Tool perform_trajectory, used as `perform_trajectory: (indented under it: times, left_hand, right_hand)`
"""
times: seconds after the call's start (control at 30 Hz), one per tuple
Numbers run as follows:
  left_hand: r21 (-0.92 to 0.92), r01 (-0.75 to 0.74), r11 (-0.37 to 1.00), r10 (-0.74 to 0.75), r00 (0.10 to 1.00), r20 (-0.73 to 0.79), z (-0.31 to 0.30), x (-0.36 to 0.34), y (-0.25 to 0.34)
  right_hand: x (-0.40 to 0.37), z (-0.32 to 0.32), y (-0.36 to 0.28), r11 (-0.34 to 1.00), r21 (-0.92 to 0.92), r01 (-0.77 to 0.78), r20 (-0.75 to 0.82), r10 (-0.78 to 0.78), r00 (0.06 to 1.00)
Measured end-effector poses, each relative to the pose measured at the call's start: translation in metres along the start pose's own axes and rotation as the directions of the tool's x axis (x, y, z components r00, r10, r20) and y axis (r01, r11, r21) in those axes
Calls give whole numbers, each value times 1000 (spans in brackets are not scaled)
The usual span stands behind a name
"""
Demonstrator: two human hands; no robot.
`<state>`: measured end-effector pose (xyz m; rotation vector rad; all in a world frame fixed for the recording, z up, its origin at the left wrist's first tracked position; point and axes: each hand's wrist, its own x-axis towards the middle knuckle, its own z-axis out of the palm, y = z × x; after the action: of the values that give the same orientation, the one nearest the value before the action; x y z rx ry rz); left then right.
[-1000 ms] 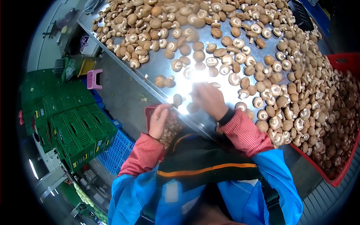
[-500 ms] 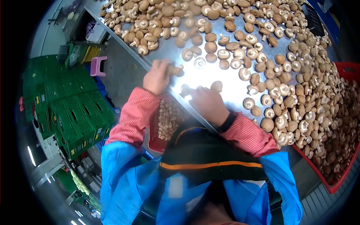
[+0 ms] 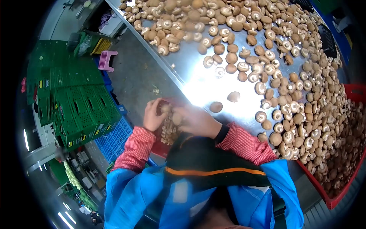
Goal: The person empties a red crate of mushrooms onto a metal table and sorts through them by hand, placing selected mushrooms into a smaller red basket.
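My left hand [image 3: 153,115] is above the near red crate [image 3: 159,149], its fingers curled round a brown mushroom [image 3: 165,109]. Across from it, my right hand [image 3: 199,121] reaches over the metal table's edge, palm down, with its fingers on another mushroom [image 3: 176,118]. Part of the right fingers is blurred. Beneath both hands, small pale-stemmed mushrooms [image 3: 167,134] lie in the crate; the apron hides part of it. Two loose mushrooms, one nearer the edge [image 3: 216,107] and one behind it [image 3: 233,96], rest on the metal table [image 3: 183,63] beside my right hand.
Mushrooms [image 3: 305,110] cover much of the table's right and far sides. A large red crate [image 3: 331,201] full of mushrooms stands at the right. Stacked green crates [image 3: 80,110], a blue pallet [image 3: 116,139] and a pink stool [image 3: 107,61] are on the left.
Both hands have moved from the tabletop down and over its edge to the near red crate, carrying mushrooms. The view has shifted slightly.
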<state>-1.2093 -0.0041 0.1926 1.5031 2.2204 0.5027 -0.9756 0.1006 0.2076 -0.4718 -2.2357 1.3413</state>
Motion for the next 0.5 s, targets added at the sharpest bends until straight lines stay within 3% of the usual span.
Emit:
perform_trajectory:
  times: [0.03,0.1,0.17,0.23,0.3,0.33,0.4,0.43,0.5]
  left_hand:
    - [5,-40,999,41,997,-72,0,4,-6]
    - [-17,-111,994,106,976,-190,-2,26,-5]
    - [79,-298,951,308,925,-224,-3,72,12]
    - [234,-338,912,389,892,-229,6,119,34]
    - [501,-220,837,267,963,-22,7,154,45]
    - [619,-200,760,197,978,73,16,168,54]
    - [686,-204,699,184,978,103,34,193,42]
    - [631,-256,732,249,963,102,48,202,24]
    - [547,-340,765,350,932,91,55,207,5]
  right_hand:
    - [1,1,1,999,-41,-33,98,37,994]
    - [-1,4,15,992,-89,-89,71,96,993]
    - [-6,2,23,978,-185,-96,-42,90,995]
    - [-3,-13,13,959,-227,-171,-27,169,985]
    - [-4,-21,9,916,-311,-253,43,279,959]
    - [-9,-22,9,932,-296,-208,18,223,975]
    - [-31,-19,8,949,-281,-144,-56,134,989]
    - [-42,-20,5,937,-319,-145,-95,120,988]
    - [-70,-14,5,916,-302,-263,-101,244,965]
